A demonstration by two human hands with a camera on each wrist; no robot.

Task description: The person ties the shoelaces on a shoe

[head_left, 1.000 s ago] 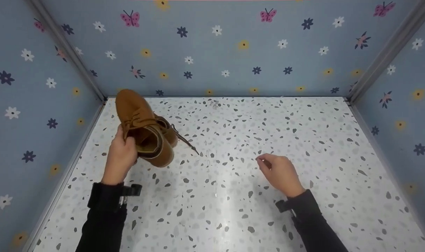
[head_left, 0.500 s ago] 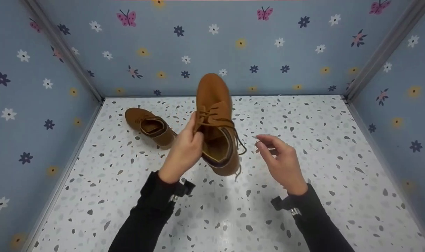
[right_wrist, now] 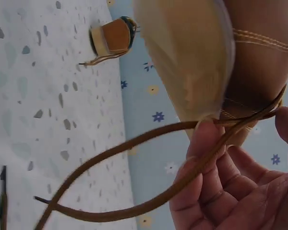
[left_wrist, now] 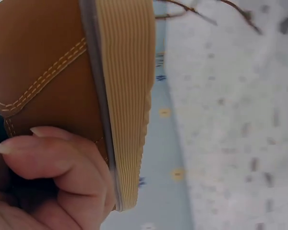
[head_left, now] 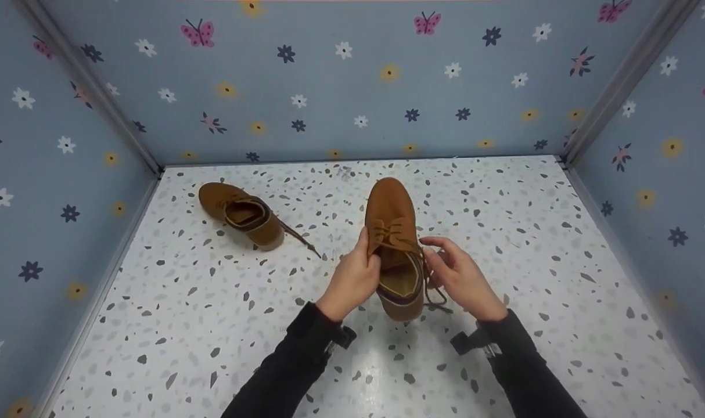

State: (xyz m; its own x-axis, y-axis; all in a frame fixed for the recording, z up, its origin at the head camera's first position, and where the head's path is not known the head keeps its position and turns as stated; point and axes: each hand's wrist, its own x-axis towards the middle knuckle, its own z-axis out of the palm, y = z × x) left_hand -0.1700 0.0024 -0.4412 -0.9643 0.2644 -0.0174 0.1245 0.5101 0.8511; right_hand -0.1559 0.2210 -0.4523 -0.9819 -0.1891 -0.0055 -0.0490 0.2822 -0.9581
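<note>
In the head view we see a tan lace-up shoe (head_left: 390, 200) between the two hands, right of centre and raised above the speckled white bench (head_left: 184, 348), its toe directed toward the back panel (head_left: 329, 69) and its opening facing us. The left hand (head_left: 351, 284) grips the shoe by the left side of its collar, the thumb at the opening and the fingers bent against the outer side; from the left wrist we note the ribbed sole (left_wrist: 127, 96) and double stitching on the upper. The right hand (head_left: 466, 284) is beside the opposite side of the collar, loosely bent, with thumb and fingertips apart. From the right wrist we observe a loose brown lace (right_wrist: 105, 217) crossing the fingers in a long loop; how firmly it touches them we cannot tell. A second tan shoe (head_left: 216, 200) stands upright on the bench to the left, well apart from the hands, its toe angled toward the left rear corner and its lace (head_left: 297, 235) trailing rightward from the heel end.
</note>
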